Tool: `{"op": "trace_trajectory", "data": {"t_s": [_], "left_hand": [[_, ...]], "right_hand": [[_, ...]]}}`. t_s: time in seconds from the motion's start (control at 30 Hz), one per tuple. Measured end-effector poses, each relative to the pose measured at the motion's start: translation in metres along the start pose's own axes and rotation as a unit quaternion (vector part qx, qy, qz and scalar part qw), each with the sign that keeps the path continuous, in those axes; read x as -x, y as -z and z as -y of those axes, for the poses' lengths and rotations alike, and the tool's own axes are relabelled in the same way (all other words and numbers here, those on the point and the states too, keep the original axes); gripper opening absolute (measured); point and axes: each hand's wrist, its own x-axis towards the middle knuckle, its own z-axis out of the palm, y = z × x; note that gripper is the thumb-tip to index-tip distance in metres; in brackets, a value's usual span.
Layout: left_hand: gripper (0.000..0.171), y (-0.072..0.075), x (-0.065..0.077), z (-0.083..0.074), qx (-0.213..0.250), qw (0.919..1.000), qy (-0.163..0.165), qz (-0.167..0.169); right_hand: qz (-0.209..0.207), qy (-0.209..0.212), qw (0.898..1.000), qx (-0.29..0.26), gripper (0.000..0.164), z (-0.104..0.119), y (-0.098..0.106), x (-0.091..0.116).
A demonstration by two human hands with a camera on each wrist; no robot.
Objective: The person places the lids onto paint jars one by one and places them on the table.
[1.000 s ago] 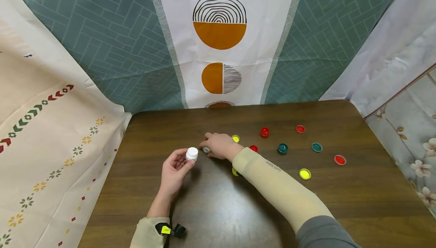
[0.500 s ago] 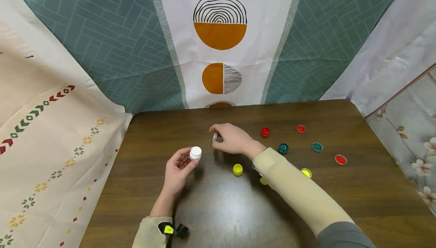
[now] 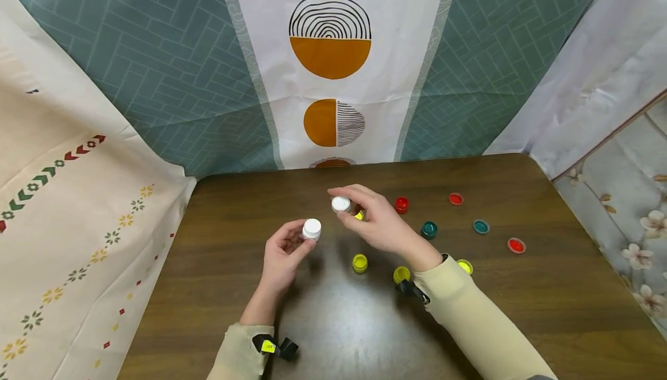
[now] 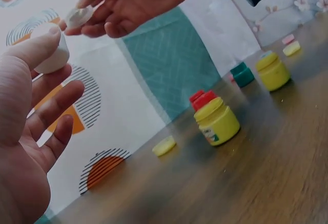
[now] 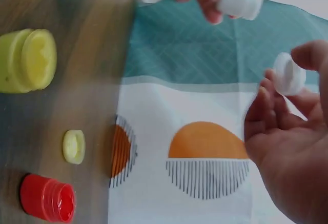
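Note:
My left hand (image 3: 281, 255) grips a small white paint jar (image 3: 311, 229) between thumb and fingers, holding it raised above the table. Just to its right, the thumb and fingers of my right hand (image 3: 383, 226) pinch a round white lid (image 3: 341, 204) by its edge. A short gap separates lid and jar. The right wrist view shows the lid (image 5: 289, 74) tilted on edge, with the jar (image 5: 236, 1) at the top. Below the hands stand two yellow paint jars, one (image 3: 360, 263) in the middle and one (image 3: 401, 274) by the right wrist.
A red jar (image 3: 401, 205) and a green jar (image 3: 429, 230) stand behind the right forearm. Loose lids lie on the brown table (image 3: 229, 212): a teal one (image 3: 481, 226), two red ones, a yellow one (image 3: 465, 266) and another yellow one (image 3: 359, 215). Patterned cloth hangs behind.
My right hand has lifted the white lid off the table and carried it right, turning it into view. My left hand has shifted slightly right and up with the white jar.

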Motion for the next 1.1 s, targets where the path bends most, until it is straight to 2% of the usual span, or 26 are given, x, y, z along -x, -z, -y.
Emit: {"op": "trace_trajectory", "data": {"t_s": [0.13, 0.33, 0.53, 0.63, 0.77, 1.1], "left_hand": [[0.038, -0.005, 0.0, 0.0, -0.001, 1.0, 0.001, 0.009], [0.037, -0.008, 0.0, 0.001, -0.008, 0.9998, 0.007, 0.017], [0.038, -0.009, 0.001, -0.001, -0.037, 0.999, 0.021, 0.012], [0.037, -0.008, 0.001, 0.0, -0.046, 0.9985, 0.022, 0.02], [0.041, -0.008, 0.001, 0.001, -0.04, 0.9987, 0.014, 0.03], [0.034, -0.01, 0.002, 0.002, -0.041, 0.9986, 0.014, 0.03]], "right_hand": [[0.02, -0.017, 0.999, -0.021, 0.037, 0.001, 0.001, 0.008], [0.019, -0.008, 1.0, -0.015, 0.042, -0.001, 0.001, 0.015], [0.029, 0.028, 0.999, 0.018, 0.044, 0.001, 0.007, 0.018], [0.027, 0.055, 0.997, 0.044, 0.046, 0.004, 0.01, 0.02], [0.028, 0.084, 0.993, 0.08, 0.047, 0.004, 0.011, 0.021], [0.033, 0.104, 0.985, 0.135, 0.044, 0.002, 0.008, 0.025]]}}
